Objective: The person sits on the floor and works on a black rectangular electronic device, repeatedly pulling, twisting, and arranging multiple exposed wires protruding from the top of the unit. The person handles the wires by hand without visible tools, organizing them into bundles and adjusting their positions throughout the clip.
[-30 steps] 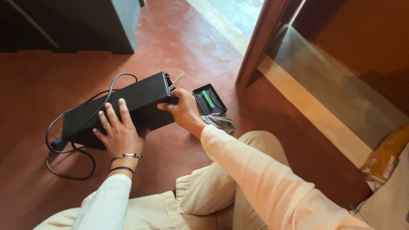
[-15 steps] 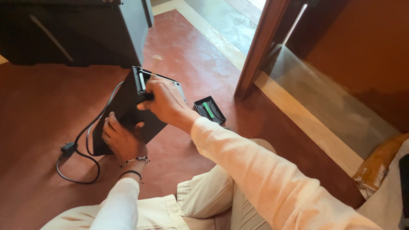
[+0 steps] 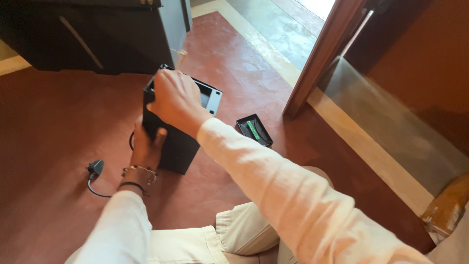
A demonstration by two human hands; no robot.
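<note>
While stood on end, matte black box unit (image 3: 178,142) is gripped: right hand (image 3: 176,100) curled at top, left hand (image 3: 146,144) wrapped round side w/ plug (image 3: 95,168) nearby.

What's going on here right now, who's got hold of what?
A person sitting on the red floor holds a black box-shaped device stood on end. The right hand grips its open top end, and the left hand steadies its lower side. Its power plug lies loose on the floor to the left. A small black tray with a green part lies to the right, apart from the device.

Pale pink long sleeves (image 3: 293,195), beige trousers (image 3: 195,244), 2 bracelets (image 3: 139,177) on left wrist.
</note>
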